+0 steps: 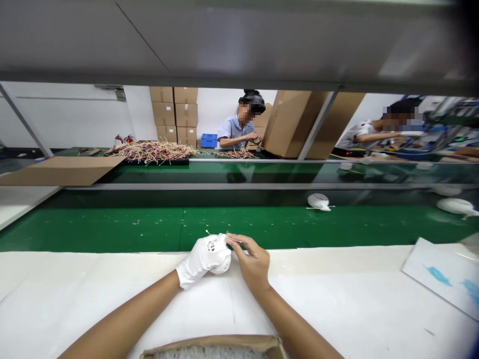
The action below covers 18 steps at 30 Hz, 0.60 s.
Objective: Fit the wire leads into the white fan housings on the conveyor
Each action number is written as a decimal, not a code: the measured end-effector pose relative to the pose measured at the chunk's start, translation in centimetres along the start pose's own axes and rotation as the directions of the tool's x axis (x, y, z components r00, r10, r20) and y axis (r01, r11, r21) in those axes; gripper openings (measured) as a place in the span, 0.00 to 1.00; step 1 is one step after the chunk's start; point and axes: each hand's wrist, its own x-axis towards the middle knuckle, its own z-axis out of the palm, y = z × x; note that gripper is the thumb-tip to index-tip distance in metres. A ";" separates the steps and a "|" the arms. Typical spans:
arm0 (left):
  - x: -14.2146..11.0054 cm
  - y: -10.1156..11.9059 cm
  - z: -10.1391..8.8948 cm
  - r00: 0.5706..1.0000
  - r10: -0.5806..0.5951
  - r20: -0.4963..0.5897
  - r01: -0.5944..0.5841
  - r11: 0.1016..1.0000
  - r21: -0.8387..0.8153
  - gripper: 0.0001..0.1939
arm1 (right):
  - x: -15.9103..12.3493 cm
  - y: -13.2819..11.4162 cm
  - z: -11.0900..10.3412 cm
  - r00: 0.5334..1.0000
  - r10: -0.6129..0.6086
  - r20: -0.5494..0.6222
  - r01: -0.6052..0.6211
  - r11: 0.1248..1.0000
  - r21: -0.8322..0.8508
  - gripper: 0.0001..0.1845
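Note:
My left hand (204, 259), in a white glove, is closed around a rounded white plastic part (221, 267) with a narrow neck and dark marking. A thin pale wire (208, 232) pokes out at its upper left. My bare right hand (252, 257) is at the neck on the right side, thumb and index finger pinched on another thin wire (234, 240). Both hands are over the near edge of the white table, in front of the green belt. The gloved fingers hide much of the part.
On the green conveyor belt (112, 227) lies a similar white part (319, 201); another (454, 206) is farther right. An open cardboard box (209, 341) of small clear pieces sits nearest me. Wire heaps (153, 151) and two co-workers are across the belt. A shelf (239, 45) hangs overhead.

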 end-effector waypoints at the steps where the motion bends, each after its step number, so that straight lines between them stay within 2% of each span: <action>1: 0.1 -0.1 0.0 1.000 0.015 0.028 -0.013 0.999 -0.040 0.13 | 0.0 0.0 0.0 1.000 -0.003 -0.002 0.003 1.000 -0.007 0.04; 3: 0.2 -0.3 0.1 0.996 0.038 0.086 -0.028 0.993 -0.110 0.14 | 0.0 -0.2 0.1 1.000 -0.015 -0.004 0.015 1.000 -0.023 0.03; 10: 0.3 -0.7 0.1 0.998 -0.022 0.064 0.030 0.992 -0.119 0.21 | 0.1 -0.3 -0.1 0.996 -0.085 0.000 0.085 0.996 -0.019 0.04; 13: 0.0 -0.5 0.2 0.997 -0.055 0.062 0.058 0.997 -0.047 0.17 | 0.0 -0.3 -0.2 0.996 -0.090 -0.002 0.090 0.996 0.003 0.04; 18: 0.0 0.1 0.3 0.997 0.038 0.060 -0.049 0.977 0.206 0.08 | -0.1 -0.6 -0.1 0.999 0.038 0.001 -0.038 0.998 0.046 0.02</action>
